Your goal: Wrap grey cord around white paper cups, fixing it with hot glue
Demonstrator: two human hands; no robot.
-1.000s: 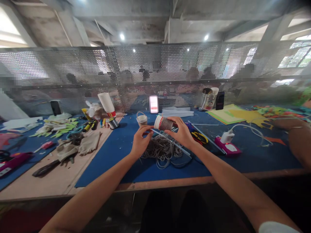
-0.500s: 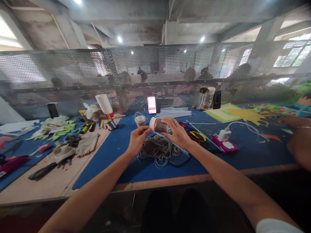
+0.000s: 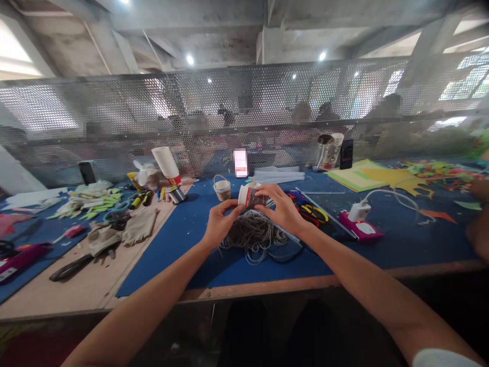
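Observation:
A paper cup (image 3: 243, 195) lies on its side in the air between my two hands, its white end to the left and grey cord wound round its body. At the white end, the fingers and thumb of my left hand (image 3: 221, 223) close on the cup. My right hand (image 3: 283, 208) grips the wound part from the right, hiding some of it. Just below is a loose heap of grey cord (image 3: 260, 243) on the blue table mat (image 3: 168, 255). Behind my left hand stands a small cup basket (image 3: 222, 191) with a thin handle.
Scissors (image 3: 317, 212) and a purple power socket (image 3: 361, 228) with a white charger lie to the right. Stacked paper cups (image 3: 166, 162), gloves (image 3: 139, 227) and scraps are at left. A lit phone (image 3: 240, 164) leans before the mesh screen. A person's arm (image 3: 477, 224) is at far right.
The cup has turned slightly in my hands, its white end now facing a little more toward me. Both hands still hold it, and the view has shifted slightly.

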